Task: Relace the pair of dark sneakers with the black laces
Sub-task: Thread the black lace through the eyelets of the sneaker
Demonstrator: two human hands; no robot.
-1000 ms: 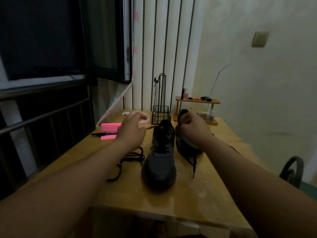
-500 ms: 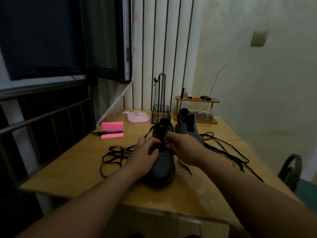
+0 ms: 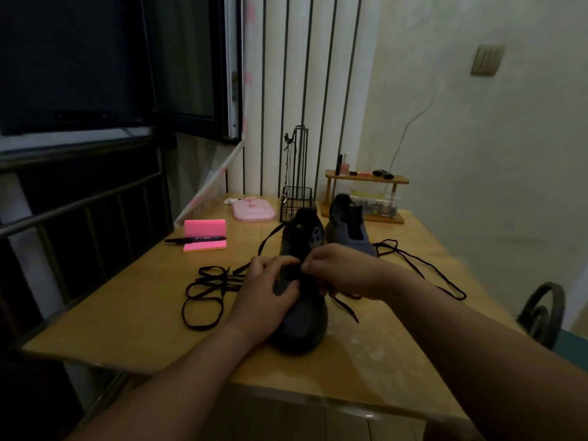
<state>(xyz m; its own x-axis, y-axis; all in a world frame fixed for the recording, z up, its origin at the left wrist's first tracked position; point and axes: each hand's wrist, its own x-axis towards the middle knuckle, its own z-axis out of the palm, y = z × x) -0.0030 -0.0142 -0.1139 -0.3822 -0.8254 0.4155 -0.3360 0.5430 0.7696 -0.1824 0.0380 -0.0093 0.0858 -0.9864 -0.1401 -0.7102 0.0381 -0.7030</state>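
Near sneaker (image 3: 302, 316): dark, matte, rounded toe towards the bottom of the frame; stands at the centre on the table (image 3: 127, 313), its middle covered by both hands.
Left hand (image 3: 265, 294): grips the near sneaker, thumb laid across the upper and fingers curled over the eyelet area.
Right hand (image 3: 343, 268): fingers curled tight at the tongue, fingertips touching those of the left hand; it seems to pinch a lace, but the dim light hides the pinch itself.
Lace end (image 3: 346, 308): flat black strip trailing out from under the right hand onto the table.
Far sneaker (image 3: 348, 230): grey-blue, open unlaced throat; just above and right of the near one.
Left lace (image 3: 203, 291): thin, flat, black, in loose loops at centre left.
Right lace (image 3: 423, 268): one long loop at centre right.
Table: glossy yellow wood, rounded front edge.
Sticky notes (image 3: 205, 238): bright pink blocks, a black pen (image 3: 197, 240) across them, upper left of the table.
Wire basket (image 3: 297, 205): black mesh, above the sneakers.
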